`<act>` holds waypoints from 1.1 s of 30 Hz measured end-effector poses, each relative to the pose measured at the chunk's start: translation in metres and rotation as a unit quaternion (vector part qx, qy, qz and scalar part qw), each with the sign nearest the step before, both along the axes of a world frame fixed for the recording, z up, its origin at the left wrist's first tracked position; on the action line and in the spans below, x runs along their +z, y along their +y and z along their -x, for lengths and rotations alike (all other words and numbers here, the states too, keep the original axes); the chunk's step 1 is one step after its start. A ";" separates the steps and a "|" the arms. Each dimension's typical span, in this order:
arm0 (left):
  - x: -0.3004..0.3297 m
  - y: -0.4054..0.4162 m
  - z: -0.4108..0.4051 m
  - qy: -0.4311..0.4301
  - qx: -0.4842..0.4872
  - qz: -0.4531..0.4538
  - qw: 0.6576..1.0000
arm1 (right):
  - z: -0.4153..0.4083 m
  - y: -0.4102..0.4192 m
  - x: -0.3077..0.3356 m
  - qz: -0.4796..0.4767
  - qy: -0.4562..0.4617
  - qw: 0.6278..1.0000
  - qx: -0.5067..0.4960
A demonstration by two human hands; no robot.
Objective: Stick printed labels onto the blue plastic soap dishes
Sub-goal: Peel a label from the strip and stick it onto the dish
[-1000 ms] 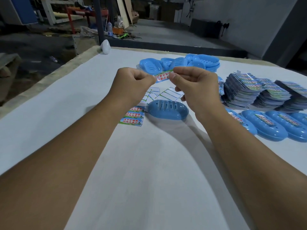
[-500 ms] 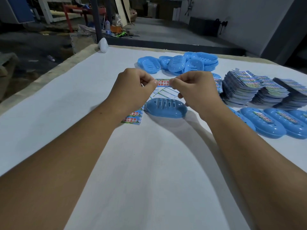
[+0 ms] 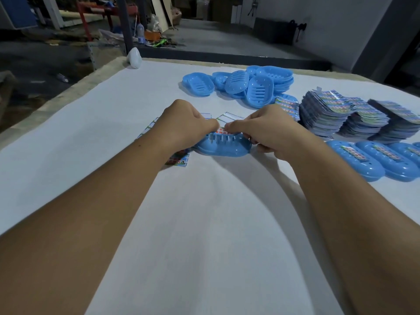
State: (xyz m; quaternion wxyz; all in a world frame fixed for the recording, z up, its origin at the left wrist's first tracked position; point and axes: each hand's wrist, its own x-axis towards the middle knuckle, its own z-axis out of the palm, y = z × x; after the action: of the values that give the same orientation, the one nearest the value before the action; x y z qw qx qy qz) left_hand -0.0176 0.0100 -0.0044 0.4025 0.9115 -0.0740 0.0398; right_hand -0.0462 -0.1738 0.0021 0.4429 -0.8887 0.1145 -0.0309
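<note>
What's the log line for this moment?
step: label onto dish | left hand: pinching label | right hand: pinching label | labelled dishes: at right

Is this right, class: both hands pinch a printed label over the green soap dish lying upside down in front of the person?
Not quite: the soap dish is blue, not green, as the head view shows. The rest holds: the left hand and right hand pinch the label over it as it lies upside down.

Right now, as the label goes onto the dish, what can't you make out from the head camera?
- Label: mostly covered by the left hand and right hand; whether it touches the soap dish is unclear.
- Label print: too small and blurred to read.
- Labelled dishes at right: the row is cut off by the frame edge.
- Sheets under the left forearm: partly hidden.
</note>
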 end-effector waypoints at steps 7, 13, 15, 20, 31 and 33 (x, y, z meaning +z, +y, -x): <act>0.000 -0.003 -0.001 0.032 -0.005 -0.024 0.999 | -0.004 0.004 -0.003 -0.006 -0.002 1.000 0.007; 0.002 -0.005 0.000 0.031 -0.013 -0.051 0.998 | -0.005 0.002 -0.003 -0.006 0.000 1.000 0.007; 0.001 -0.005 0.000 0.025 -0.013 -0.059 0.998 | -0.006 0.003 -0.004 0.000 -0.002 1.000 0.004; 0.000 -0.007 0.001 -0.006 0.000 -0.085 0.996 | -0.008 0.002 -0.005 0.024 -0.009 1.000 -0.001; 0.000 -0.010 0.004 -0.039 0.020 -0.127 0.991 | -0.008 0.004 -0.004 0.042 -0.007 0.999 -0.001; -0.001 -0.010 0.004 -0.047 0.025 -0.131 0.990 | -0.007 0.005 -0.004 0.044 -0.008 0.999 -0.003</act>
State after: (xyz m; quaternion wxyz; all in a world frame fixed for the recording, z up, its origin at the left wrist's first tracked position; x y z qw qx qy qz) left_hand -0.0219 -0.0004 -0.0058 0.2744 0.9552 -0.0748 0.0821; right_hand -0.0391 -0.1688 -0.0023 0.4038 -0.9069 0.1119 -0.0444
